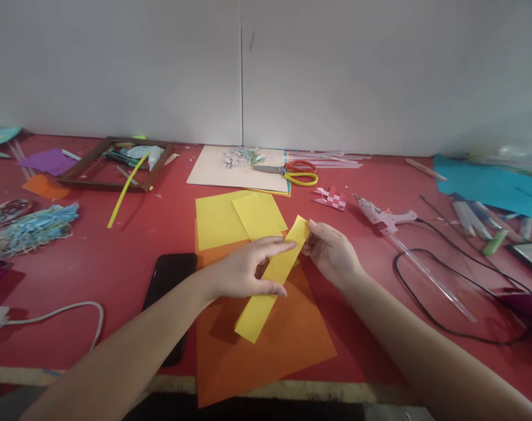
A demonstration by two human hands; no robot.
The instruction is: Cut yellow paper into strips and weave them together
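A long yellow paper strip [266,292] lies slanted just above an orange paper sheet [270,345] on the red table [117,263]. My left hand [244,272] pinches the strip at its middle between thumb and fingers. My right hand [330,251] pinches the strip's upper end near its corner. Behind the strip lie two more yellow paper pieces [231,219], overlapping each other.
A black phone [167,286] lies left of the orange sheet. Scissors [292,171] rest on a beige sheet [231,169]. A pink glue gun [382,215] with black cable [445,304] is on the right, blue paper [489,184] beyond. A wooden frame [117,164] and white cable [51,316] sit left.
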